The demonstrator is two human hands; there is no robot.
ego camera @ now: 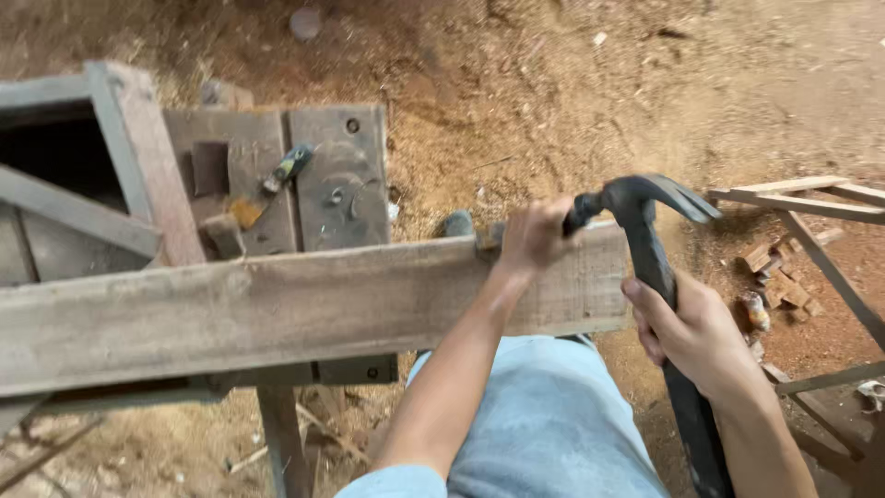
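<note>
A black hammer (pixel 659 277) crosses a grey-brown weathered plank (pixel 277 309). The bench (pixel 336 175) on the far left is dull grey with rust-brown patches. Pale blue trousers (pixel 544 424) near; reddish-brown sawdust ground (pixel 553 92) beyond.

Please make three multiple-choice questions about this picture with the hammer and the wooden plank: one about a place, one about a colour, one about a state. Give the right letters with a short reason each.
1. Where is the left hand?
A. On the top edge of the plank
B. On the ground
C. On the hammer's handle

2. What colour is the claw hammer?
A. Yellow
B. Black
C. Red

3. How does the right hand stand to the hammer?
A. Apart from it
B. Closed round the handle
C. Flat beneath its head

Answers:
1 A: the left hand rests on the plank's upper edge, beside the hammer's head.
2 B: head and handle are both dark black.
3 B: the fingers wrap round the handle, below the head.
</note>
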